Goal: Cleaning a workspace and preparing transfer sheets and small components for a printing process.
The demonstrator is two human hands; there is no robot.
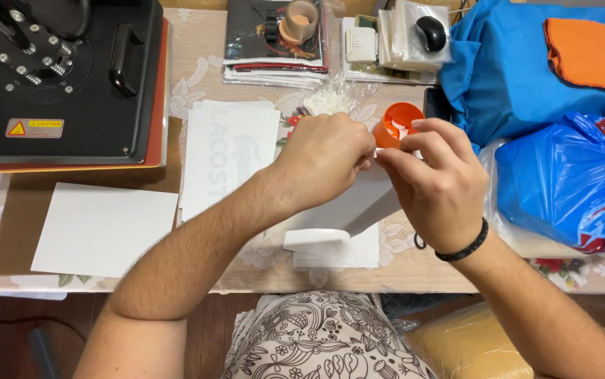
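My left hand (322,158) and my right hand (434,184) meet above the table's middle, both pinching the top edge of a white sheet (358,203) that hangs down between them. The fingertips of both hands touch at the sheet's edge. Just behind them stands an orange tape dispenser (398,124). More white cut sheets (330,247) lie under the held one. A black band circles my right wrist.
A black heat press (64,77) stands at the back left. White sheets (106,228) and a sheet with a faint print (229,151) lie left of centre. Blue fabric (506,67), an orange cloth (590,52) and a blue plastic bag (569,182) fill the right. Stacked papers (274,42) sit behind.
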